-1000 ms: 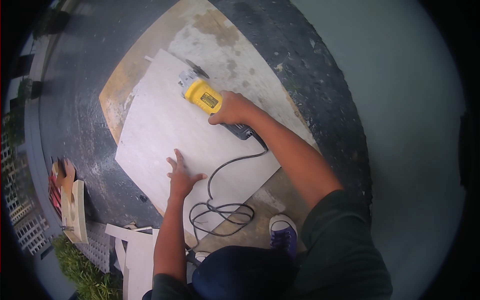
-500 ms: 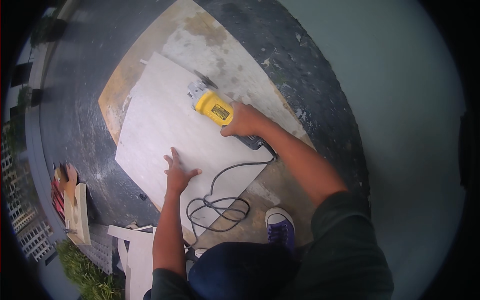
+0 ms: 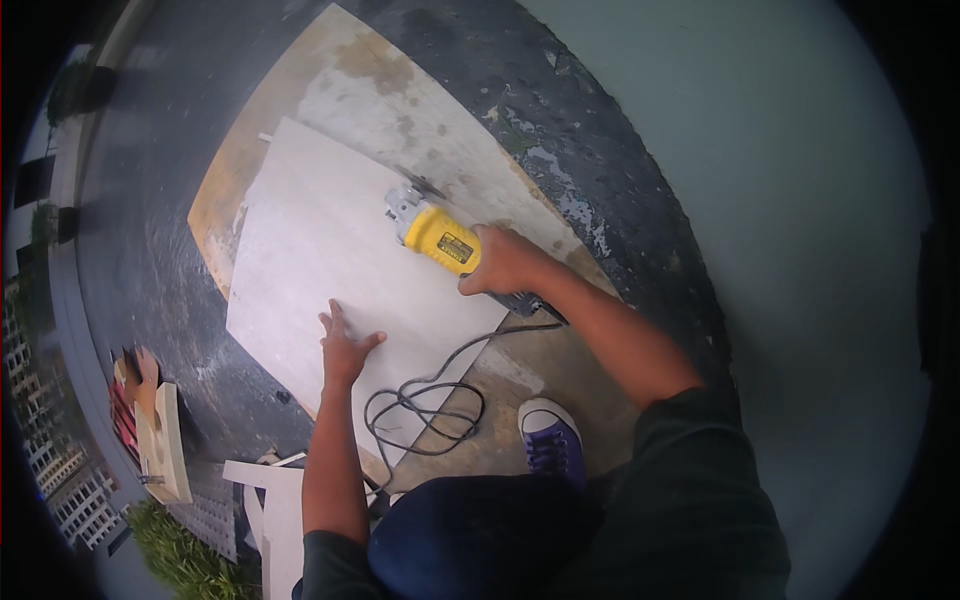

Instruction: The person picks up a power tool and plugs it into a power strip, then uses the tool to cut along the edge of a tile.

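Note:
My right hand (image 3: 505, 262) is wrapped round the body of a yellow angle grinder (image 3: 441, 240). Its grey metal head and dark cutting disc (image 3: 424, 187) are over the right-hand edge of a large pale tile (image 3: 310, 230); whether the disc touches the tile I cannot tell. With fingers spread, my left hand (image 3: 346, 352) lies on the tile's near part. A black power cord (image 3: 452, 385) runs from the grinder's rear and lies in loose loops across the tile's near corner and the board beneath.
Under the tile lies a stained board (image 3: 345, 50) on dark, worn ground (image 3: 160, 200). My purple shoe (image 3: 550, 440) stands close to the cord. Tile offcuts (image 3: 285, 500), a wooden box (image 3: 165, 440) and grass (image 3: 180, 545) are at lower left. A pale grey wall (image 3: 810, 250) rises at right.
My right hand has drawn the grinder slightly nearer and to the right, along the tile's edge. The left hand stays on the tile. The whole view has shifted a little.

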Demonstrator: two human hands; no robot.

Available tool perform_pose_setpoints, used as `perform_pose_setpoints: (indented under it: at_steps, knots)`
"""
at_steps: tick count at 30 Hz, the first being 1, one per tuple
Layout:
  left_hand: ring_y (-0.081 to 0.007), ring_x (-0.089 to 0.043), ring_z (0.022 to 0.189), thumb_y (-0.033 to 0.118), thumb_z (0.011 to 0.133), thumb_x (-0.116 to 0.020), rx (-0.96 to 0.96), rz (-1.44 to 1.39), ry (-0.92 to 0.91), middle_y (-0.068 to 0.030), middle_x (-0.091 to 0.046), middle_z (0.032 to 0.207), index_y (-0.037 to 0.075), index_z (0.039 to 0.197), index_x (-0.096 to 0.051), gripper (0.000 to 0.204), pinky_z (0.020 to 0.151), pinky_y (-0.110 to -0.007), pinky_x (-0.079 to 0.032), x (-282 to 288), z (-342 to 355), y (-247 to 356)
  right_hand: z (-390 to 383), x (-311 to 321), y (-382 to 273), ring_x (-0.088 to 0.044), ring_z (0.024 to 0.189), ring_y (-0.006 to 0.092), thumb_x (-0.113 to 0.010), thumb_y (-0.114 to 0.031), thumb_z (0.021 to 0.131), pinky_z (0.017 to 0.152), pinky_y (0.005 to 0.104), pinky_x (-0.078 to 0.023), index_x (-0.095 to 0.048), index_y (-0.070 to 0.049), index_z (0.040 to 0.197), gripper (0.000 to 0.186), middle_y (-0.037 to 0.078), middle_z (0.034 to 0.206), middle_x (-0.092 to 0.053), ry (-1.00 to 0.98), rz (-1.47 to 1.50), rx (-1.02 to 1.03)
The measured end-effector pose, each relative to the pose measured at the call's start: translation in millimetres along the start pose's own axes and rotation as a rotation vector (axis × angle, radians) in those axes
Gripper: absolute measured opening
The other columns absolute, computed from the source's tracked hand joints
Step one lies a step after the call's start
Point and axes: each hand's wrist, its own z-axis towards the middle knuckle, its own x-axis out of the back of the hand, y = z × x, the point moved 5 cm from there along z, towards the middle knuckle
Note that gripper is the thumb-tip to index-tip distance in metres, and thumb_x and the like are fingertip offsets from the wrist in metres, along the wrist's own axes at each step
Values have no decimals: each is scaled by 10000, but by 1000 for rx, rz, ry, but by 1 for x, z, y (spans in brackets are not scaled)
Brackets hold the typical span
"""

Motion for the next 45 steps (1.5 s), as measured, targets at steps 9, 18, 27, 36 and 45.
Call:
perform_pose_setpoints:
  at_steps: [9, 18, 27, 36, 45]
  knots:
    - [-538, -459, 1428, 430, 759, -918, -36, 37, 47, -383, -229, 1662, 70, 1682, -192, 1228, 1180, -506, -420, 0, -5, -4, -46, 0, 27, -726, 1004, 399, -876, -350, 645, 880, 439, -567, -624, 47, 1184, 715, 264, 1058, -736, 1, -11, -64]
    - [-484, -458, 1453, 467, 789, -896, -3, 19, 37, -384, -245, 1655, 61, 1677, -208, 1194, 1175, -465, -432, -5, -11, -3, -89, 2, 60, -722, 1042, 400, -916, -359, 645, 906, 459, -561, -633, 19, 1184, 716, 247, 1092, -737, 32, -5, -22]
    - [-457, -446, 1475, 492, 808, -878, 2, -13, 47, -379, -237, 1663, 71, 1678, -220, 1169, 1184, -430, -417, -6, -12, -11, -128, 0, 84, -711, 1039, 413, -907, -335, 658, 892, 463, -553, -628, 26, 1173, 688, 263, 1086, -724, 57, -14, -51]
    - [-462, -418, 1493, 489, 838, -849, 5, -28, 39, -358, -237, 1674, 66, 1675, -223, 1128, 1165, -429, -443, -11, -14, -17, -162, 2, 97, -719, 1042, 424, -912, -368, 654, 894, 482, -557, -620, 24, 1202, 734, 265, 1083, -737, 36, 5, -112]
    - [-129, -693, 1080, 306, 1061, -648, -39, -690, -64, -97, -783, 1115, -30, 1360, -657, 450, 883, -263, -513, -18, -120, 90, -163, 19, 16, -740, 1024, 366, -870, -341, 699, 895, 435, -567, -601, -1, 1227, 684, 211, 1074, -746, 183, 202, -10]
